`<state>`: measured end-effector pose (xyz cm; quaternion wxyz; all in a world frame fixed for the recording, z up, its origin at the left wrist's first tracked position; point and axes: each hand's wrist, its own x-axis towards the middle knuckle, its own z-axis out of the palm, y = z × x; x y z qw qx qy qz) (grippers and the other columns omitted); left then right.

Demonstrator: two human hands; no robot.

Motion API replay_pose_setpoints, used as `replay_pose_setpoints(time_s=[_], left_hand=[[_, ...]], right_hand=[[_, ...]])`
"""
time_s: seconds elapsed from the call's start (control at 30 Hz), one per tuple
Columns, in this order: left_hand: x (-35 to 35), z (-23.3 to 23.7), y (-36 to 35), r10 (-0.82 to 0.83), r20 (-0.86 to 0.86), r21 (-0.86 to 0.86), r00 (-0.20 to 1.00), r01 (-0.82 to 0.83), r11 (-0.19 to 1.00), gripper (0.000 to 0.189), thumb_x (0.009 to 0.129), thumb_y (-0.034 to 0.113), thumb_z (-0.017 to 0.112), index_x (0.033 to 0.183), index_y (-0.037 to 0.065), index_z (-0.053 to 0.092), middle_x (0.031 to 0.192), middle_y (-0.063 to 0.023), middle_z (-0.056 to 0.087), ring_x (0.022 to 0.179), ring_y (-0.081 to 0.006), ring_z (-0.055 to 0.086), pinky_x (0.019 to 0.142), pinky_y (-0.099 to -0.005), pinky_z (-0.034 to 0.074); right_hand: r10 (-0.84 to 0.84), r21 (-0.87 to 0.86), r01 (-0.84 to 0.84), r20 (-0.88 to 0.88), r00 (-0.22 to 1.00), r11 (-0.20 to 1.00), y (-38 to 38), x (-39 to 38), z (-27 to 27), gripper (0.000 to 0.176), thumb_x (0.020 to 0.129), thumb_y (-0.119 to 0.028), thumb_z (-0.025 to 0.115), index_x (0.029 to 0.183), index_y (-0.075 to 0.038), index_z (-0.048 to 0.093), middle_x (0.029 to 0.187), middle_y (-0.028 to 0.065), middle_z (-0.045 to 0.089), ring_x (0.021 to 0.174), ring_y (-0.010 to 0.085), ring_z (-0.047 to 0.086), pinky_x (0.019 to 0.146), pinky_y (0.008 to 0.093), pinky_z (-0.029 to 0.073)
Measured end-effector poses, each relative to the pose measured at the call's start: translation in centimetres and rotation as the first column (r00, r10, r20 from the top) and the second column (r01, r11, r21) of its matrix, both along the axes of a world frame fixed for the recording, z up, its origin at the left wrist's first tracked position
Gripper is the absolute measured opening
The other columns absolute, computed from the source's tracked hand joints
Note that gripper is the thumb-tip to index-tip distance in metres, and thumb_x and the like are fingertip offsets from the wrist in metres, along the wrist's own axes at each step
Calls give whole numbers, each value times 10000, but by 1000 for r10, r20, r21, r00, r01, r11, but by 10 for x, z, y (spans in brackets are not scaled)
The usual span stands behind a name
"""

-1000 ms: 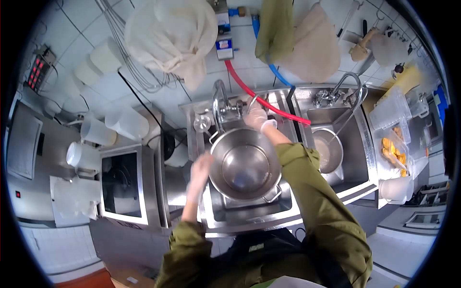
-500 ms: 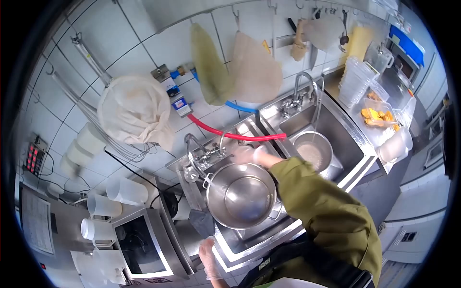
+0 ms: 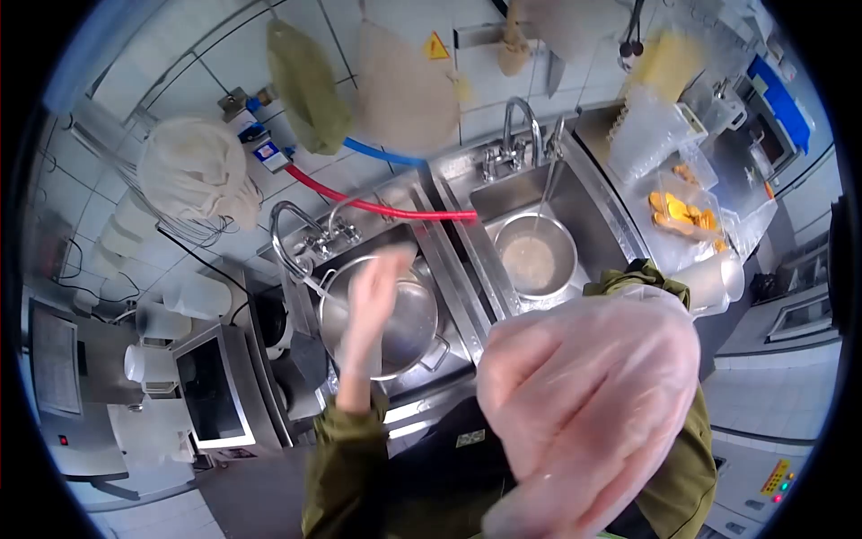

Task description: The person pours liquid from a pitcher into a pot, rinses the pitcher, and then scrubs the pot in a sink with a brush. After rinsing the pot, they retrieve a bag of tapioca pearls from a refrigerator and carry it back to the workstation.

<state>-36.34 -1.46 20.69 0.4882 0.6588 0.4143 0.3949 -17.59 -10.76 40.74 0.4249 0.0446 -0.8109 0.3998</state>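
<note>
One large steel pot [image 3: 415, 325] sits in the left sink basin [image 3: 449, 286], under the left faucet [image 3: 285, 235], with a thin stream of water running into it. The person's left hand [image 3: 373, 292] is in a thin glove and hangs just above the pot's near side. It's blurred, fingers look spread, nothing in it. The right hand [image 3: 588, 404], also in a clear glove, is up very close to the camera and fills the lower right. No object is seen in it, and I can't tell whether it's clenched or loose. Both arms are in olive sleeves.

There are two basins in total. The right basin [image 3: 597, 220] holds one smaller pot [image 3: 536, 258] of cloudy water, under the second faucet [image 3: 519, 126]. Two hoses, one red [image 3: 377, 207] and one blue [image 3: 382, 153], run along the tiled wall. Three cloths hang above: one white bag [image 3: 193, 175], one green [image 3: 310, 85], one beige [image 3: 404, 90].

On the right counter there's one clear tub of orange food pieces [image 3: 682, 211], with a stack of clear containers [image 3: 646, 135] behind it. On the left, one steel machine [image 3: 215, 391] stands beside the sink.
</note>
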Motion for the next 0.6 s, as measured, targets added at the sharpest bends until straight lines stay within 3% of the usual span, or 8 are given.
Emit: replay_pose_setpoints(time_s=[0.07, 0.17, 0.23, 0.3, 0.37, 0.47, 0.57, 0.6], left_hand=[[54, 42, 31, -190, 15, 261, 982, 180, 948, 250, 906, 199, 436, 925, 13, 602, 831, -38, 603, 783, -119, 550, 735, -257, 435], [128, 85, 82, -280, -4, 411, 960, 257, 874, 268, 898, 238, 454, 916, 18, 605, 806, -38, 611, 769, -121, 557, 725, -272, 441], [168, 116, 127, -142, -107, 490, 984, 177, 854, 242, 837, 224, 506, 892, 9, 601, 838, -104, 616, 802, -189, 574, 737, -298, 442], [216, 103, 214, 84, 168, 736, 982, -182, 652, 325, 807, 294, 511, 882, -16, 572, 839, -166, 618, 815, -280, 594, 741, -361, 451], [239, 126, 236, 350, 40, 635, 936, -294, 714, 398, 775, 326, 532, 951, -29, 567, 900, -177, 593, 855, -214, 572, 702, -328, 446], [259, 127, 292, 296, -189, 271, 936, -240, 932, 390, 764, 350, 501, 893, -5, 598, 823, -154, 616, 810, -243, 589, 682, -348, 452], [257, 122, 305, 353, -158, 455, 922, -249, 855, 396, 783, 365, 444, 808, 13, 623, 743, -135, 621, 746, -261, 596, 673, -363, 446], [257, 126, 296, 371, -105, 483, 923, -279, 830, 404, 786, 374, 432, 782, 19, 625, 737, -134, 619, 737, -256, 595, 673, -363, 445]], right_hand=[[-41, -13, 40, -96, 995, 999, -13, 21, -9, 165, 774, -206, 647, 853, -62, 630, 746, 33, 542, 636, 209, 482, 546, 300, 390], [-113, -10, 113, -208, 972, 994, -28, 46, -3, 167, 770, -182, 643, 846, -35, 625, 736, 41, 552, 620, 204, 493, 533, 298, 398], [-227, 44, 238, -177, 958, 970, -41, 63, 3, 189, 771, -183, 630, 856, -15, 619, 714, 46, 546, 618, 200, 503, 532, 302, 405], [-360, 116, 368, -82, 929, 923, -53, 78, 9, 221, 774, -193, 613, 872, 5, 614, 685, 50, 535, 620, 197, 514, 534, 307, 412], [-474, 217, 457, 33, 880, 863, -61, 93, 14, 253, 777, -202, 595, 889, 24, 608, 655, 54, 523, 623, 194, 526, 536, 312, 419], [-541, 62, 549, -110, 834, 834, -61, 110, -10, 211, 765, -152, 562, 887, 16, 603, 704, 75, 559, 632, 177, 530, 560, 296, 419], [-669, -360, 640, 58, 741, 679, -79, 136, -37, 252, 764, -39, 519, 999, 23, 586, 804, 84, 581, 703, 149, 532, 625, 267, 418], [-722, -493, 637, 25, 692, 593, -83, 134, -45, 204, 799, -66, 485, 946, 16, 599, 759, 61, 553, 691, 129, 511, 628, 258, 407]])
